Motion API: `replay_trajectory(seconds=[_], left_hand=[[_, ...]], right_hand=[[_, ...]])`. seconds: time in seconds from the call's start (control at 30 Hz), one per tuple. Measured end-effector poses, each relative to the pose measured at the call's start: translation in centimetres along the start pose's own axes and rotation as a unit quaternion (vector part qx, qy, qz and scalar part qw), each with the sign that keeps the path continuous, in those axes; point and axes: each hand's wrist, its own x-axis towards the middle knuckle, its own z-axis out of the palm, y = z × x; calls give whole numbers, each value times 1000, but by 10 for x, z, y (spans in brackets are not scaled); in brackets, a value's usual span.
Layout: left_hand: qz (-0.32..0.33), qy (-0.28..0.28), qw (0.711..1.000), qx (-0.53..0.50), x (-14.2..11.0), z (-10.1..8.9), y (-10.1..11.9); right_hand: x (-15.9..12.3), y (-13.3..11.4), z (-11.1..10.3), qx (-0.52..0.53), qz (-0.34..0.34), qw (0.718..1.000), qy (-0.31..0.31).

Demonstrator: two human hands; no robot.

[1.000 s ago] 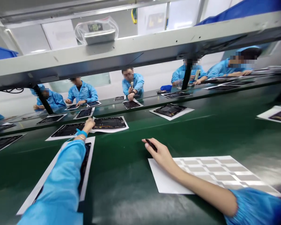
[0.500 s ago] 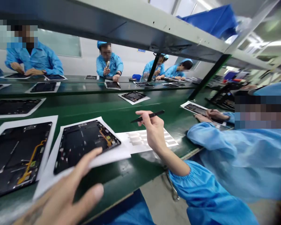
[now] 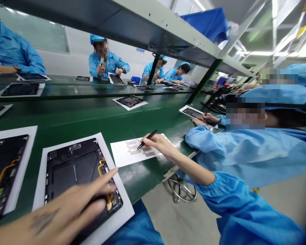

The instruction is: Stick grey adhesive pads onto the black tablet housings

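Note:
My right hand (image 3: 159,143) pinches a pair of black tweezers (image 3: 151,134) like a pen. Their tips point down at a white sheet (image 3: 120,153) with rows of grey-brown adhesive pieces; whether they touch it I cannot tell. In front of me a black tablet housing (image 3: 62,170) with an orange flex cable lies on white paper (image 3: 125,208). Over its near part stretches my left hand (image 3: 79,204), fingers extended and holding nothing. It hides the lower part of the housing, and contact with it is unclear.
Another opened tablet (image 3: 7,163) lies at the left on paper. Farther back on the green bench (image 3: 91,115) rests one more tablet (image 3: 130,101). A co-worker (image 3: 234,153) sits close on my right. A metal shelf (image 3: 132,29) spans overhead; a stool (image 3: 181,190) stands below.
My right hand has come down from above the bench, bringing the tweezers to the sheet. The tablet housing and its paper have turned and shifted nearer, with my left hand over them. The view has swung right.

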Motion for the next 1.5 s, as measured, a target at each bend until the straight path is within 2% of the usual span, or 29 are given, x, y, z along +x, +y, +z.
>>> replay_trajectory(seconds=[0.03, 0.17, 0.23, 0.3, 0.63, 0.87, 1.03, 1.13, 1.2, 1.27, 1.33, 1.37, 1.43, 1.5], left_hand=[[24, 7, 1000, 17, 24, -3, -6], [149, -73, 982, 88, 114, -6, -34], [166, -110, 977, 81, 137, -2, -45], [158, -128, 977, 59, 146, 2, -51], [165, -104, 980, 36, 144, 11, -49], [159, -98, 982, 31, 144, 16, -51], [161, -101, 980, 56, 146, 15, -49], [156, -114, 978, 76, 146, 16, -45], [160, -120, 976, 85, 145, 15, -41], [173, -104, 974, 99, 142, 9, -40], [166, -57, 976, 131, 134, -5, -46], [143, -25, 977, 156, 127, -15, -52], [50, 25, 975, 213, 109, -37, -69], [-49, 34, 968, 245, 85, -55, -90]], right_hand=[[3, 0, 0, 9, 8, 1000, -13], [13, -2, -1, 12, 37, 998, -46], [15, -2, -1, 0, 45, 997, -57], [16, -2, -1, -5, 58, 996, -66], [20, -13, -3, -16, 112, 990, -79], [19, -15, -2, -28, 115, 989, -85], [11, -8, 2, -44, 111, 992, -28], [6, -13, 5, 3, 91, 996, 21], [6, -24, 8, 56, 47, 996, 59], [9, -38, 11, 103, 3, 991, 88], [12, -49, 13, 127, -20, 987, 99], [14, -54, 15, 130, -28, 986, 99], [18, -59, 21, 120, -35, 988, 94], [24, -60, 33, 102, -42, 990, 84]])
